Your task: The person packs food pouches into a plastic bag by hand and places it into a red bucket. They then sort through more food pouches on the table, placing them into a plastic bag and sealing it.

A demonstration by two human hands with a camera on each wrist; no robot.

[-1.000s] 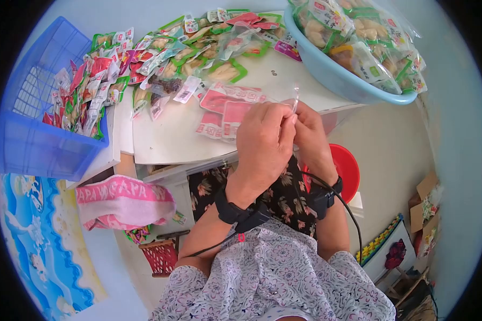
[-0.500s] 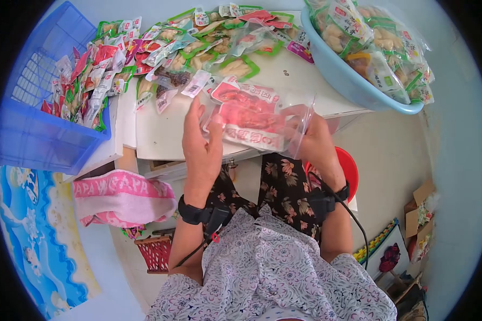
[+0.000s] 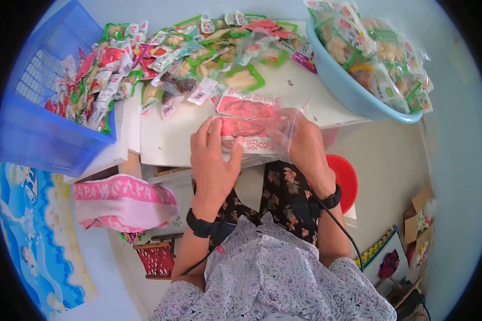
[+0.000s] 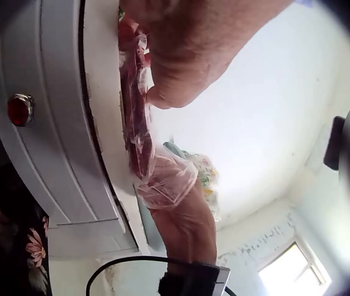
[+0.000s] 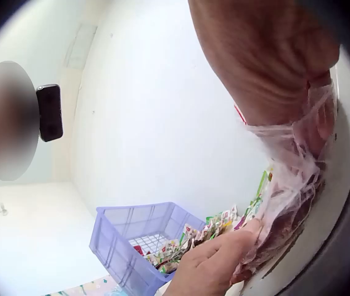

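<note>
At the far left stands a blue plastic crate (image 3: 35,142), with small packets (image 3: 93,91) in red, white and green piled inside it. Nearer, below the crate, hangs a pink and white towel (image 3: 126,200) with lettering along it. Right of the crate, a long heap of sealed food packets (image 3: 219,51), many edged in green, spreads along the far side of the white tabletop (image 3: 166,139). At the near edge of the tabletop, in the middle, is a clear bag (image 3: 284,150) with two red packs (image 3: 245,127) showing through it, one farther and one nearer, white strips with red print beside them. The left hand (image 3: 214,163) touches the left end of the bag, its fingers and thumb extended rather than curled. The right hand (image 3: 308,150) is at the bag's right, open end, fingers inside the film; whether they grip a pack cannot be told. Both wrists wear black straps. Right of the hands, a red bucket (image 3: 345,182) sits lower down. At the far right, a light blue basin (image 3: 337,80) holds larger bags (image 3: 380,51) of packets, heaped to its rim
</note>
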